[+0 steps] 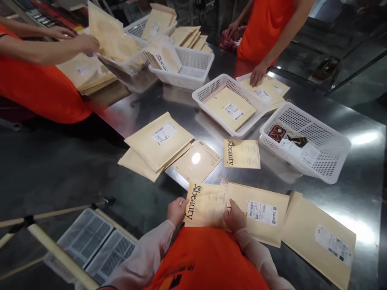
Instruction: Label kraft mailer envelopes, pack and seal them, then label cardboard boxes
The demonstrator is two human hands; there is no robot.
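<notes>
Close to my body I hold a cream card (207, 205) with "beauty" in large dark letters. Its left edge is pinched by my left hand (177, 211), its right edge by my right hand (236, 217). A small pinkish clear thing (224, 181) peeks out above the card, too little showing to name. Right beside my right hand lies a labelled padded envelope (266, 231), partly covered by that hand. Another labelled envelope (320, 225) is farther right. Beyond my hands lie a second "beauty" card (246, 155) and a shiny, unlabelled envelope (196, 167).
Envelopes are stacked (145, 139) at the metal table's (363, 169) left edge. One white basket (223, 78) holds an envelope; another (338, 161) holds small packaged items. Two co-workers in orange handle envelopes across the table. A rack with baskets (87, 237) stands lower left.
</notes>
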